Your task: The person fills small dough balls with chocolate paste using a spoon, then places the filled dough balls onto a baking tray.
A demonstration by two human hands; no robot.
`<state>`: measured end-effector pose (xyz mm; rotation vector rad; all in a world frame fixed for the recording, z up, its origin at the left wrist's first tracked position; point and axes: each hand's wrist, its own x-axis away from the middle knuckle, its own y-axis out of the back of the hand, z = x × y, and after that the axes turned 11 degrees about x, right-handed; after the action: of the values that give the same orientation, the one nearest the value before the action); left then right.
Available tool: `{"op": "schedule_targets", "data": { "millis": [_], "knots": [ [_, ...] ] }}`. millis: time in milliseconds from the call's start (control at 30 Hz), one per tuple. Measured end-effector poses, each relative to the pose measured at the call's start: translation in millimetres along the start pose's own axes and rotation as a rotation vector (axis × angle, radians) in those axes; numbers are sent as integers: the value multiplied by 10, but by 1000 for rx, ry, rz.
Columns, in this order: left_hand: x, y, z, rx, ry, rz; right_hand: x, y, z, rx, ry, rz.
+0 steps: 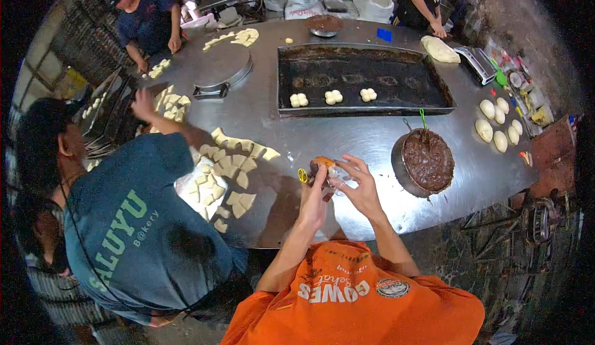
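Over the near edge of the steel table, my left hand [313,191] is closed around a small packet [322,162] with an orange-brown top and clear plastic. A round yellow label [302,175] shows at its left side. My right hand [359,187] is at the packet's right side, its thumb and fingers on the plastic. What is inside the packet is too small to make out. Right of my hands stands a round pan of brown filling [427,162] with a green-handled tool [423,119] in it.
Cut dough pieces [238,168] lie to the left, beside a co-worker in a teal shirt [139,221]. A black baking tray [365,75] holds three dough clusters. Dough balls [484,130] and a scale [476,65] are on the right. Two other people work at the far side.
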<state>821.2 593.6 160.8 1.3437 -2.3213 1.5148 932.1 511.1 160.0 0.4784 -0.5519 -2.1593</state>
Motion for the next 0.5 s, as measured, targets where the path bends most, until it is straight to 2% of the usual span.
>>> {"op": "schedule_targets", "data": {
  "millis": [33, 167, 233, 267, 333, 367, 433, 467, 500],
  "knots": [
    [70, -27, 5, -45, -61, 19, -11, -24, -6, -205, -40, 19],
    [221, 76, 7, -114, -149, 97, -68, -6, 69, -295, -49, 73],
    [277, 171, 10, -80, -162, 91, -46, 50, 195, -505, -164, 91],
    [270, 276, -16, -84, -149, 91, -41, 58, 196, -504, -175, 83],
    [246, 459, -66, -58, -236, -78, -38, 123, 175, -491, -191, 44],
    [261, 409, -104, -67, -223, -65, -22, 175, 150, -490, -196, 24],
    [340, 299, -164, -708, -786, -256, 74, 270, 81, -312, -219, 74],
    [326, 270, -195, -716, -773, -243, 120, 302, 28, -313, -232, 60],
    [282, 222, -230, -989, -773, 3, 170, 324, -47, -284, -234, 115]
  ]
}}
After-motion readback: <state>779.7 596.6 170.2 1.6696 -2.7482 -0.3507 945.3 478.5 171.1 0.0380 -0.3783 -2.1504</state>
